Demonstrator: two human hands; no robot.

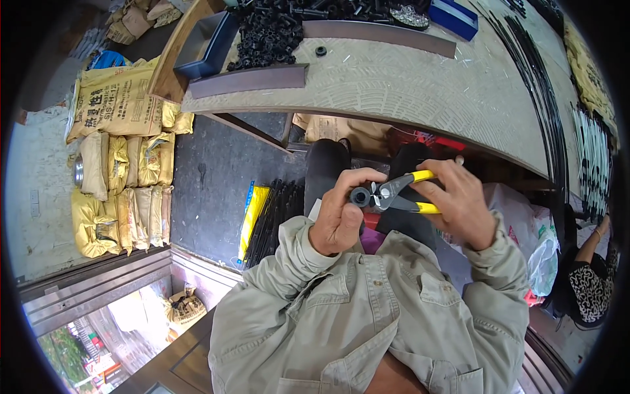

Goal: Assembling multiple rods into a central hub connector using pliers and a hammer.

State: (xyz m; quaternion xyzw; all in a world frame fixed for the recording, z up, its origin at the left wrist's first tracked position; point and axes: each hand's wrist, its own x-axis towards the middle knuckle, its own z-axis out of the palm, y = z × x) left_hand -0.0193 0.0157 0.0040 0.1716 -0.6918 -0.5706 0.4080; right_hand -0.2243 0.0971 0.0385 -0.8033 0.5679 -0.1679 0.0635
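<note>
My left hand (340, 211) pinches a small black ring-shaped rubber part (360, 196) between thumb and fingers, just above my lap. My right hand (459, 202) grips yellow-handled cutting pliers (401, 191), whose grey jaws touch the right side of the black part. Both hands are close together in front of my chest, over my dark trousers. A heap of similar black parts (270, 29) lies on the workbench (420, 85) beyond my hands.
A dark blue tray (205, 46) and a blue box (454, 18) sit at the bench's far side. Long black rods (548, 98) run along its right. Yellow sacks (125, 164) are stacked on the floor at left. Another person (590, 276) sits at right.
</note>
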